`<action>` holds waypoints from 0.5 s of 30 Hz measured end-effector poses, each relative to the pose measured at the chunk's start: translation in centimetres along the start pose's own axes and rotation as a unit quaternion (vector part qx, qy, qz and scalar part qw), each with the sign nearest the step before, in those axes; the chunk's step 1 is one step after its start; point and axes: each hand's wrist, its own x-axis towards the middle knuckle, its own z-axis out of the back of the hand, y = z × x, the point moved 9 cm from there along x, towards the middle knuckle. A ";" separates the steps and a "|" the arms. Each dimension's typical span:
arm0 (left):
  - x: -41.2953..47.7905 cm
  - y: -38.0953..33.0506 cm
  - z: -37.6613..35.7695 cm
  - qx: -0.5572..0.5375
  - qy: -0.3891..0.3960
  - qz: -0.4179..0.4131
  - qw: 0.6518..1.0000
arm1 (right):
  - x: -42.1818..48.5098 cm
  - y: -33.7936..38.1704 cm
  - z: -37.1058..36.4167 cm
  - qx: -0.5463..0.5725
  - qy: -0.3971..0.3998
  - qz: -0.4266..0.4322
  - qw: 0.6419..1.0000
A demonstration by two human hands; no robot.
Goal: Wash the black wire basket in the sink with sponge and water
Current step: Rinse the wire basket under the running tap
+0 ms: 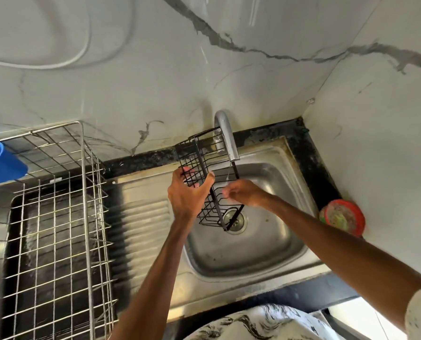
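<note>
You hold the black wire basket (pixel 204 177), a long narrow rack of thin bars, tilted on end above the stainless steel sink (pixel 248 246); its far end sits just beside the curved chrome tap (pixel 226 136) and its near end hangs over the round metal drain (pixel 236 220). Your left hand (pixel 188 192) is wrapped around the basket's left side, thumb and fingers closed on the wires. Your right hand (pixel 244 193) is curled against the basket's right side, under a thin stream of water from the tap; you cannot tell from here whether it grips anything. To the left of the bowl lies the ribbed steel draining board (pixel 140 217), and further left stands a silver wire dish rack (pixel 57 217) with a blue plastic cup (pixel 1 161) at its far left corner. On the right, against the marble-patterned wall (pixel 131 82), rests a round red-rimmed container (pixel 343 217).
</note>
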 end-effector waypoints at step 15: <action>1.1 3.0 -2.4 -0.128 0.072 0.044 0.988 | -4.2 -1.3 -3.6 -0.379 0.021 0.093 0.920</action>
